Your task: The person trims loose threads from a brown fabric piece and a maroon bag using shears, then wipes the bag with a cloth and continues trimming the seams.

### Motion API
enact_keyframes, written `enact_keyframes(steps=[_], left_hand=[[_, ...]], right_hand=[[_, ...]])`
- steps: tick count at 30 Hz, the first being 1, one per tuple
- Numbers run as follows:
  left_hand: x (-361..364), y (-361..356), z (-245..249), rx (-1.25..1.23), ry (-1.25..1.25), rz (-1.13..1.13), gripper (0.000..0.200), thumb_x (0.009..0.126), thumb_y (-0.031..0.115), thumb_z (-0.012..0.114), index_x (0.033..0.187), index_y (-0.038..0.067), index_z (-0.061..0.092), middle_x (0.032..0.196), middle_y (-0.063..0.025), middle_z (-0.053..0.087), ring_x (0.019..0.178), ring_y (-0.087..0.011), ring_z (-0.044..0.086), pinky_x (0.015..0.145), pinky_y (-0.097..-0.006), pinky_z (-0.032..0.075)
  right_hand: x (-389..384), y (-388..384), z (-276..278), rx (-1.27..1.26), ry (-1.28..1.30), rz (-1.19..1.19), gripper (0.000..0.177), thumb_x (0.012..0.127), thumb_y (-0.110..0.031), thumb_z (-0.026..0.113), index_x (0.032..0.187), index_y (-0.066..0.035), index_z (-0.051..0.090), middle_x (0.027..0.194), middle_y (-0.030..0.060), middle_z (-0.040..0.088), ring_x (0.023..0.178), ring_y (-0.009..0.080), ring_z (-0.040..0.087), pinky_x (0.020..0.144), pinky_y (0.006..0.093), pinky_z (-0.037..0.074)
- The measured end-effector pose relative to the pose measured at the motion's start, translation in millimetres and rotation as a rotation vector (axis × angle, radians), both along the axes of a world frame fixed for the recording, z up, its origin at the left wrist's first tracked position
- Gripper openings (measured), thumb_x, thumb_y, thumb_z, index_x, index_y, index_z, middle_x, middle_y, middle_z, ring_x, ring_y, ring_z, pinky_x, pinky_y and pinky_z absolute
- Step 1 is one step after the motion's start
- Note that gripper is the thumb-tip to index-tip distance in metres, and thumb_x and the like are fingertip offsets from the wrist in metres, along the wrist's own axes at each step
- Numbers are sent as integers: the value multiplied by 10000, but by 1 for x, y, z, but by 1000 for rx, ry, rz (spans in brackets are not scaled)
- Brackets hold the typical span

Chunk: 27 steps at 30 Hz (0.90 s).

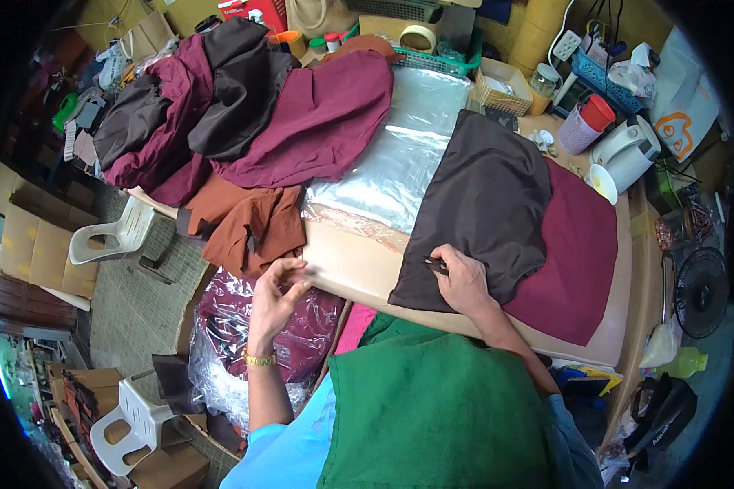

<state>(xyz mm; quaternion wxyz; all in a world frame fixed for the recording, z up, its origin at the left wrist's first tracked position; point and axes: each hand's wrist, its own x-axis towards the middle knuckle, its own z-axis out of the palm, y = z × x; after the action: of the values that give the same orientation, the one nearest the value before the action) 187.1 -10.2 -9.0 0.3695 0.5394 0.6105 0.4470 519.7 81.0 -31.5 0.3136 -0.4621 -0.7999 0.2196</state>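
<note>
A black cloth [485,196] lies on the table, partly over a maroon cloth [575,253]. My right hand [461,281] rests on the black cloth's near part, its fingers curled around a small dark object I cannot make out. My left hand [279,297] is raised at the table's front edge, fingers apart and holding nothing, just below a rust-brown cloth [257,224]. Clear plastic sheets [408,147] lie left of the black cloth. Farther left, maroon and black fabric [326,114] is heaped up.
Baskets [506,85], a white kettle [624,155] and a lilac cup [577,132] stand along the table's back and right. Plastic-wrapped maroon fabric [261,326] sits below the front edge. White chairs [126,232] are at left; a black fan [701,292] is at right.
</note>
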Motion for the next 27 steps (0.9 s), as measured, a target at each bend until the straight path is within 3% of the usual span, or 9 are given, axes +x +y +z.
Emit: enact_keyframes(steps=[5,9,10,13,14,17,20,23,27], left_hand=[[83,46,-8,-129,-484,-85,374,1011,204,595,1284,-46,537,1050,-113,683,965,-161,672,851,-294,548],[144,56,-15,-85,320,-351,514,976,324,640,1271,-80,524,949,-191,673,915,-173,677,793,-306,527],[146,50,-18,-2,269,-389,378,970,312,646,1125,-32,638,795,-137,649,733,-136,604,699,-300,492],[111,50,2,-227,286,-719,281,977,285,634,950,16,712,675,-65,610,613,-124,489,625,-293,441],[101,41,9,-249,108,-674,294,983,281,627,859,33,725,640,-43,606,594,-109,466,605,-293,417],[73,25,-26,-165,-140,-527,307,1015,284,598,903,25,719,662,4,617,609,-72,462,583,-282,411],[76,19,-24,-128,-158,-422,309,1031,266,574,897,19,702,694,34,612,608,-50,446,567,-254,394],[84,17,8,-312,-173,-352,300,1038,204,537,861,-3,664,758,-20,649,747,-92,564,740,-273,483],[83,17,4,-252,-177,-321,291,1040,190,524,862,1,657,762,-12,648,758,-85,559,753,-264,479]], right_hand=[[2,-9,0,-52,39,4,105,907,-73,634,983,-33,574,830,154,672,752,347,677,663,426,516],[8,-4,0,-187,229,-107,153,981,-156,612,1005,-12,568,827,164,666,753,310,685,668,387,509],[10,-1,-1,-176,210,-155,158,982,-162,613,1007,-12,567,829,164,668,754,312,684,671,382,511],[13,5,-8,-154,205,-226,161,986,-168,608,1016,-16,563,832,167,671,755,313,687,669,384,511],[13,7,-12,-95,214,-224,162,982,-169,614,1020,-20,562,828,164,671,756,315,688,667,387,511],[12,5,-6,-119,167,-196,215,940,-200,672,1050,-43,575,873,157,687,797,327,692,691,389,520],[1,-2,20,-144,58,-162,329,857,-246,762,1108,-84,622,1055,113,663,837,293,686,718,407,515],[-1,-5,35,-135,-27,-23,302,835,-230,773,1075,-92,654,1013,80,622,818,271,671,718,420,514],[-11,-13,68,-157,-60,122,268,805,-210,785,1018,-94,670,945,73,577,801,278,655,726,423,516]])
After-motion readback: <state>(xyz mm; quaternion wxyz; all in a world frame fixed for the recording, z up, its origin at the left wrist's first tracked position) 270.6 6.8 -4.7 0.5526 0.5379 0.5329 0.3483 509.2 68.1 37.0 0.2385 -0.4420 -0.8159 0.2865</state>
